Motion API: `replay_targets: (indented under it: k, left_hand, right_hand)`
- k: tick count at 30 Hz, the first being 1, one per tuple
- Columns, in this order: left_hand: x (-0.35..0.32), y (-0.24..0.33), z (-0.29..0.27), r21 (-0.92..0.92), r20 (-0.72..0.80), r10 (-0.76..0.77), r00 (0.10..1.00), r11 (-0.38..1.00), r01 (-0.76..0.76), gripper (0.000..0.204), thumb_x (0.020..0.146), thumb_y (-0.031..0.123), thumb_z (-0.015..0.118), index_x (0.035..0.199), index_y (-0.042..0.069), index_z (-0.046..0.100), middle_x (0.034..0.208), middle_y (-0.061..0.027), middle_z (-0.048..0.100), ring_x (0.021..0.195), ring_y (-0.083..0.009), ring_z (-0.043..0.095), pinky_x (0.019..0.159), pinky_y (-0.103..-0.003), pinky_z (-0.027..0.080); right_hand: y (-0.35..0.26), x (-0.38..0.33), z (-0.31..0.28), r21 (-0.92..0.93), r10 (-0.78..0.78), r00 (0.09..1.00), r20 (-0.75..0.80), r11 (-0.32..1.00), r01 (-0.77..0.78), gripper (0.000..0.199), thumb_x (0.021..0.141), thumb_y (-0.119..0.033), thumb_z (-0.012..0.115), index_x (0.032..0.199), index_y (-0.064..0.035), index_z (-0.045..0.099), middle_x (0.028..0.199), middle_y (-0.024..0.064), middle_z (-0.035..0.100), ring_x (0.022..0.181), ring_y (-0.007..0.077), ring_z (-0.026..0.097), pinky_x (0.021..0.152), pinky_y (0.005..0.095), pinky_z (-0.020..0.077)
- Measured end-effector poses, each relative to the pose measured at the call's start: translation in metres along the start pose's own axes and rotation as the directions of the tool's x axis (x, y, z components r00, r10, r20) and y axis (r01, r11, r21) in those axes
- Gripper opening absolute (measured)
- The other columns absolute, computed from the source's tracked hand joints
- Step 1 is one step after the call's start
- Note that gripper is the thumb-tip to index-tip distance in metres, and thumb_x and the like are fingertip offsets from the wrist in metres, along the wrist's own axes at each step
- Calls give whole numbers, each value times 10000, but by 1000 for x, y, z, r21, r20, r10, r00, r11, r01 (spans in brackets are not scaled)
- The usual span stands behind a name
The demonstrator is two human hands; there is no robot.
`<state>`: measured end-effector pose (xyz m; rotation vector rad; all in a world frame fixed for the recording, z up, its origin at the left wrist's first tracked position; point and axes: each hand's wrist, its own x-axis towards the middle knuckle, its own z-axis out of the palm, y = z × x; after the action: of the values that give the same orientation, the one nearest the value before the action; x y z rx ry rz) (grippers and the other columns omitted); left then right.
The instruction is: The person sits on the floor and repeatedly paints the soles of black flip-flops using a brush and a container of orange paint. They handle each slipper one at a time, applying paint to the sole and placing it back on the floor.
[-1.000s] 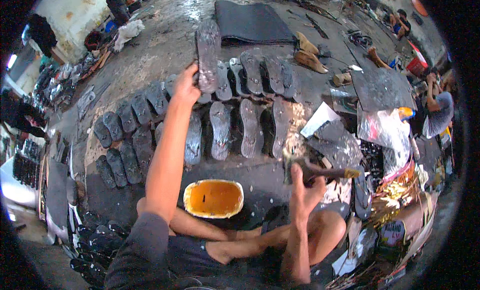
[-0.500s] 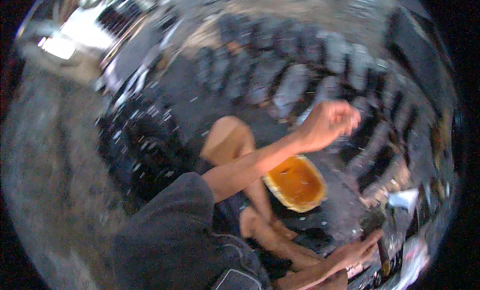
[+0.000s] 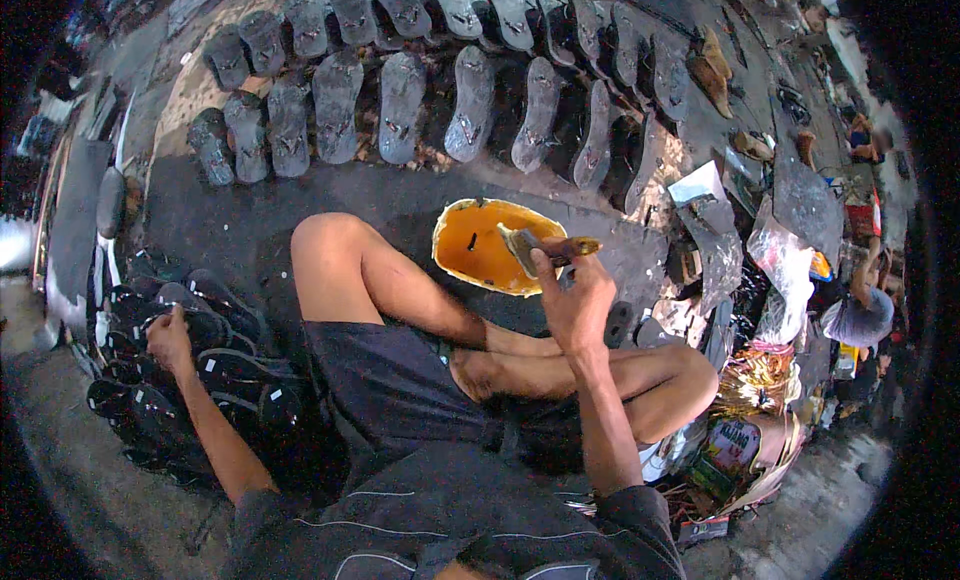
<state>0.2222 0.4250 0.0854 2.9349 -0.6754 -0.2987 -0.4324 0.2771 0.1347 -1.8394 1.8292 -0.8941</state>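
Observation:
My right hand (image 3: 582, 305) is closed round the short wooden handle of a flat paintbrush (image 3: 522, 248). Its pale bristles are over an oblong tub (image 3: 437, 242) with a crusted yellow rim, holding amber liquid, probably glue. A small dark piece lies in the liquid (image 3: 473, 242). Far to the left, my left hand (image 3: 170, 340) has its fingers curled on a black sandal (image 3: 195, 325) at the top of a heap of black sandals (image 3: 240, 375). Exactly where its fingertips grip is hard to see.
Grey sandal soles (image 3: 402, 105) lie in two curved rows beyond the tub, on a dark mat (image 3: 330, 195). At right are scraps, a clear plastic bag (image 3: 782, 265) and a printed sack (image 3: 735, 450). Another person (image 3: 860, 315) appears at the far right.
My left arm has swung from across the soles to the sandal heap at left. My right hand has come from the lower right to the tub, now with the brush. The view has turned.

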Motion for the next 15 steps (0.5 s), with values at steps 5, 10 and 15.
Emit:
replay_targets:
  k: [5, 10, 15]
  left_hand:
    - [-44, 40, -40, -204, -459, 311, 832, 875, -439, 413, 990, 336, 692, 1204, -17, 714, 1223, -165, 725, 1032, -312, 699, 885, -435, 531]
    - [-216, 174, -42, -451, -294, 704, 646, 494, -744, 196, 920, 94, 708, 1097, 17, 741, 1279, -134, 699, 1159, -284, 654, 1017, -405, 490]
    - [-287, 188, 14, -126, -169, 910, 379, 361, -924, 363, 828, 96, 767, 1191, 84, 763, 1359, -129, 660, 1310, -335, 561, 1108, -406, 443]
  right_hand:
    - [25, -23, 17, 66, 79, 989, -122, 995, -71, 192, 928, -132, 767, 1056, 6, 732, 906, 114, 733, 814, 176, 669, 781, 313, 533]
    - [43, -16, -32, 75, 153, 922, -356, 988, -135, 227, 972, -166, 668, 1089, 26, 634, 836, 149, 703, 721, 230, 631, 721, 401, 542]
    - [45, -73, -28, 30, 271, 944, 186, 959, -281, 400, 890, -260, 780, 1063, 76, 648, 707, 156, 630, 642, 199, 571, 639, 379, 521]
